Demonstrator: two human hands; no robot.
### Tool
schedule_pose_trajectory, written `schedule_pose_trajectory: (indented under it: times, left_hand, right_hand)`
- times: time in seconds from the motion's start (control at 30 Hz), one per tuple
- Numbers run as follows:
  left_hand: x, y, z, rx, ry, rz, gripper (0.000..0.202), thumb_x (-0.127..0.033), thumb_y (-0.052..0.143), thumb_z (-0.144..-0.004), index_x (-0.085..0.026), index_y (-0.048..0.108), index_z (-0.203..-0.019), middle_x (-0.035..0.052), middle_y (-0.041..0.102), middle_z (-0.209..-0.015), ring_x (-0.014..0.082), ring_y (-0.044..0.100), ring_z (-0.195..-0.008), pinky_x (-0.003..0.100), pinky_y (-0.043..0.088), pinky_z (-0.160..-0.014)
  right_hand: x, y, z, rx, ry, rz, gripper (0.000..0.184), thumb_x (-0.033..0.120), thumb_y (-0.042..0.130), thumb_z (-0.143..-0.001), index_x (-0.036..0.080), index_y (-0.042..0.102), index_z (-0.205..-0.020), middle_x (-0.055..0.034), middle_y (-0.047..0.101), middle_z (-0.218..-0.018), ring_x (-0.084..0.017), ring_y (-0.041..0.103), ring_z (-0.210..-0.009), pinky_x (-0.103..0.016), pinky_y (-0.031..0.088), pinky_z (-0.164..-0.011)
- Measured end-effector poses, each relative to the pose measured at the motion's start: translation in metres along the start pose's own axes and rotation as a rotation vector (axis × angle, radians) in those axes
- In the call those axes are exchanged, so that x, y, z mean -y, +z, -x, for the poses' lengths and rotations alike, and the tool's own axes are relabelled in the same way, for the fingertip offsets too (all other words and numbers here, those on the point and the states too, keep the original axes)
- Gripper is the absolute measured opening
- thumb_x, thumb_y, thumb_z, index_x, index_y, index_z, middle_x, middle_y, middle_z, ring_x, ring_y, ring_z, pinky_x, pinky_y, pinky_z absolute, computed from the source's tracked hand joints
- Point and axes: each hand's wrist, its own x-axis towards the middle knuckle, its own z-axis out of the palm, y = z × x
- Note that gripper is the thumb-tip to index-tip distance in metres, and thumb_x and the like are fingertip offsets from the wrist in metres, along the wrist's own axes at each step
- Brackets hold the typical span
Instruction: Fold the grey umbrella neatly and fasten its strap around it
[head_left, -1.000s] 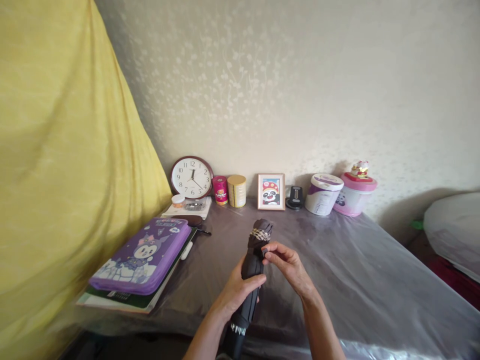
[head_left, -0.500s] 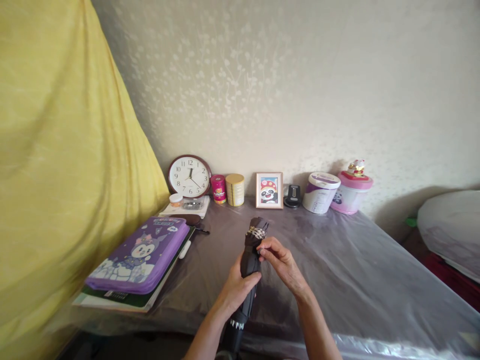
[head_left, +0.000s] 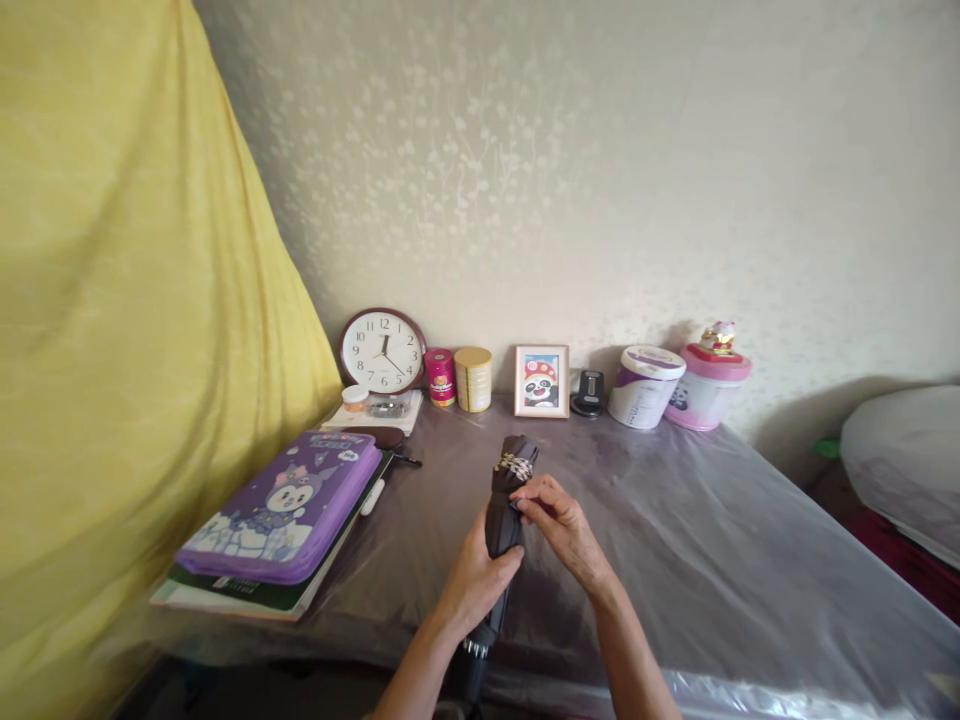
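Observation:
A folded black umbrella (head_left: 505, 515) slants up from the table's front edge, its patterned end pointing at the wall and its handle toward me. Around its middle, my left hand (head_left: 480, 570) is closed, thumb across the front. My right hand (head_left: 556, 525) pinches a small dark bit at the umbrella's right side, which looks like its closing strap. Fingertips hide most of that piece. The lower end of the umbrella runs down between my forearms.
A purple cartoon case (head_left: 285, 510) lies on books at left. Along the wall stand a clock (head_left: 384, 350), two tins, a picture frame (head_left: 541, 410), a black device (head_left: 591, 392) and two tubs. A yellow curtain (head_left: 150, 300) hangs at left.
My right fingertips have shifted slightly left, closer against the umbrella. My left hand keeps its grip. The whole view has shifted a little.

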Motion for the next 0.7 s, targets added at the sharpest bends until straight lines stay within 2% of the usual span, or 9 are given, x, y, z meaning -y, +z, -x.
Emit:
schedule_pose_trajectory:
  times: [0.13,0.33,0.7]
  left_hand:
    - [0.006,0.001,-0.002,-0.015,0.067,-0.068,0.051,-0.016,0.055,-0.073,-0.019,0.046,-0.123,0.0048,0.063,-0.102,0.0192,0.059,-0.091,0.03,0.044,-0.082]
    - [0.012,0.002,-0.004,-0.023,0.106,-0.103,0.056,-0.016,0.056,-0.073,-0.02,0.044,-0.127,0.0056,0.061,-0.11,0.021,0.057,-0.1,0.033,0.041,-0.089]
    - [0.01,0.003,-0.004,-0.025,0.101,-0.059,0.056,-0.015,0.058,-0.071,-0.02,0.045,-0.126,0.0051,0.062,-0.111,0.0208,0.057,-0.101,0.031,0.042,-0.089]
  right_hand:
    - [-0.003,0.001,-0.001,-0.036,0.022,0.018,0.013,0.032,0.059,-0.082,0.024,0.068,-0.085,-0.0015,0.053,-0.084,-0.013,0.053,-0.069,-0.027,0.047,-0.064]
    - [-0.007,0.005,-0.001,-0.127,0.126,-0.055,0.014,0.032,0.066,-0.075,0.021,0.059,-0.078,0.0021,0.056,-0.071,-0.013,0.052,-0.064,-0.026,0.046,-0.061]
    - [-0.006,0.009,-0.002,-0.181,0.08,0.201,0.011,0.032,0.061,-0.078,0.021,0.059,-0.075,0.0,0.058,-0.072,-0.014,0.055,-0.063,-0.027,0.045,-0.061]
